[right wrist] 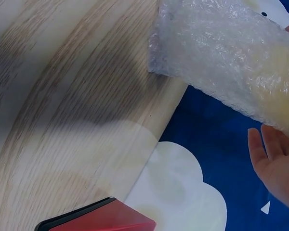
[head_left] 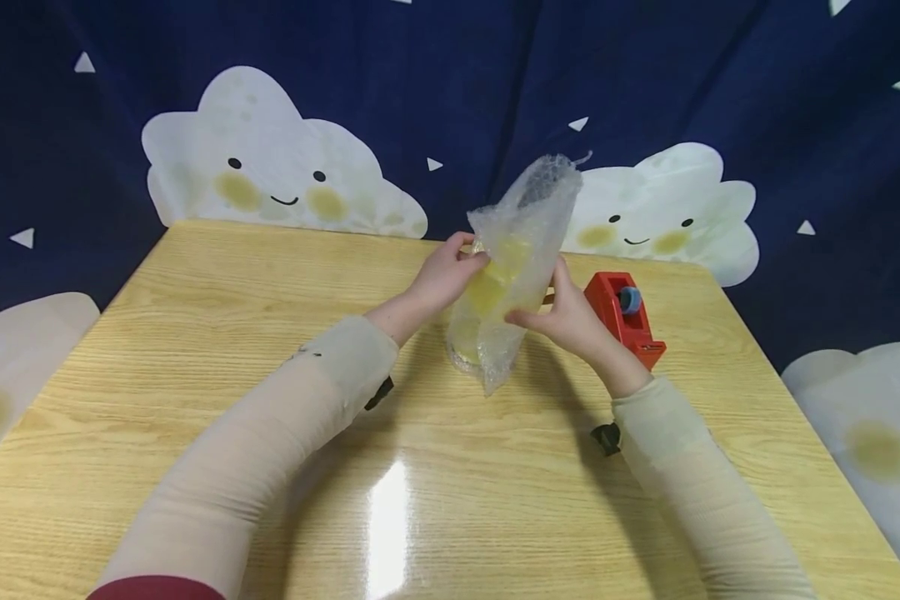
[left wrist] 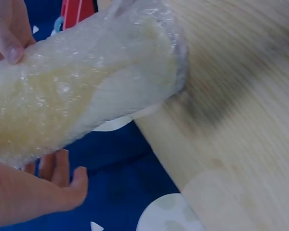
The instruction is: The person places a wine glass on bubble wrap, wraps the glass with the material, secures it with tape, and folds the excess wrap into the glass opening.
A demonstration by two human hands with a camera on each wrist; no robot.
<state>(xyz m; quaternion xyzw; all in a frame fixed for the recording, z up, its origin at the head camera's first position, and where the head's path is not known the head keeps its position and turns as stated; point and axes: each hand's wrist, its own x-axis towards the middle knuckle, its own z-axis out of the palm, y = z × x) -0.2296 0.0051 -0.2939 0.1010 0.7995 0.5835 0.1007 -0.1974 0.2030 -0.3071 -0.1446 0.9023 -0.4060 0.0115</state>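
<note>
A bubble-wrapped bundle (head_left: pixel 525 242) is held tilted above the table, its lower end toward me. Something yellow shows blurred through the clear wrap, and its kind cannot be told. My left hand (head_left: pixel 448 271) holds the bundle's left side. On the opposite side my right hand (head_left: pixel 566 317) grips it, thumb on the near face and the other fingers partly hidden behind. The left wrist view shows the bundle (left wrist: pixel 111 72) between both hands. In the right wrist view, fingers of the right hand (right wrist: pixel 282 161) lie along the bundle's edge.
A red tape dispenser (head_left: pixel 618 317) with a bluish roll stands on the wooden table (head_left: pixel 270 275), just right of the right hand. Behind the table hangs a dark blue curtain (head_left: pixel 435 75) with smiling clouds.
</note>
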